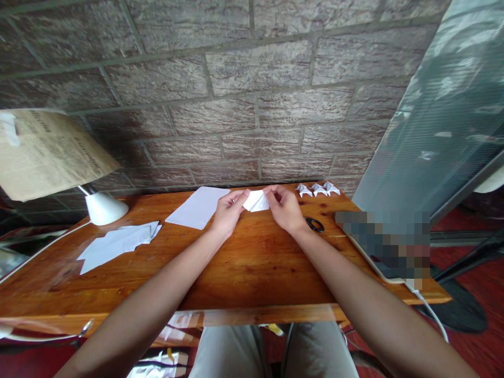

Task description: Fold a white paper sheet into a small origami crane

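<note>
A small folded piece of white paper (pixel 256 200) is held between both hands above the far middle of the wooden desk (pixel 252 262). My left hand (pixel 227 212) pinches its left edge. My right hand (pixel 284 208) pinches its right edge with the fingertips. A flat white sheet (pixel 197 208) lies on the desk just left of my left hand.
Three small folded paper figures (pixel 318 189) stand at the desk's far right. Black scissors (pixel 315 224) lie by my right wrist. A pile of white paper pieces (pixel 118 243) lies at left, beside a white lamp base (pixel 103 207). A white cable (pixel 394 278) runs along the right edge. A brick wall stands behind.
</note>
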`<control>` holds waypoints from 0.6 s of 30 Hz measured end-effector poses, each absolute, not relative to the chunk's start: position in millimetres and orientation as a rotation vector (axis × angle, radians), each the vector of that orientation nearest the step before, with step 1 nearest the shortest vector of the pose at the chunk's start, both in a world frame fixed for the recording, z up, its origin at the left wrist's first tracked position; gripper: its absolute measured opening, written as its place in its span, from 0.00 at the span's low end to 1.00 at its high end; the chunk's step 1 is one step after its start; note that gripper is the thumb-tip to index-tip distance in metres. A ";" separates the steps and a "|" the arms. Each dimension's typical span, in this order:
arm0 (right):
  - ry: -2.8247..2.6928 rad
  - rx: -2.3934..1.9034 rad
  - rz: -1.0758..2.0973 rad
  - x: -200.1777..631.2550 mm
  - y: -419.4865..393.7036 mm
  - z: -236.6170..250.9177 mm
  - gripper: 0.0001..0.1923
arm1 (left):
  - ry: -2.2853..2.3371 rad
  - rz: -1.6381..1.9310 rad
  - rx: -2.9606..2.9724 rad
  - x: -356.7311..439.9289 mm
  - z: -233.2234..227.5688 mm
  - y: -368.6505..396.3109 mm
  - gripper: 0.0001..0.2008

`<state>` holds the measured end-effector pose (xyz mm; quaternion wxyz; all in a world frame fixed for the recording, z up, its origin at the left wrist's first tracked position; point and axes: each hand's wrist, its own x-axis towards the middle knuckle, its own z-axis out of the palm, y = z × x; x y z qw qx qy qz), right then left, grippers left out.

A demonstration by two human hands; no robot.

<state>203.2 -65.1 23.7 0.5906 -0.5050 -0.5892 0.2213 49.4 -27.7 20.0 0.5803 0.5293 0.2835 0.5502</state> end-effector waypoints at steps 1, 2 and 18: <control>-1.371 -1.167 0.512 202.9 -64.9 23.3 0.23 | 0.661 1.290 1.238 49.4 19.9 -27.4 0.17; -1.373 -1.159 0.511 202.4 -64.7 23.0 0.23 | 0.656 1.293 1.232 49.7 19.8 -27.2 0.17; -1.366 -1.175 0.473 202.1 -65.0 23.3 0.21 | 0.679 1.106 1.261 49.4 20.7 -33.0 0.22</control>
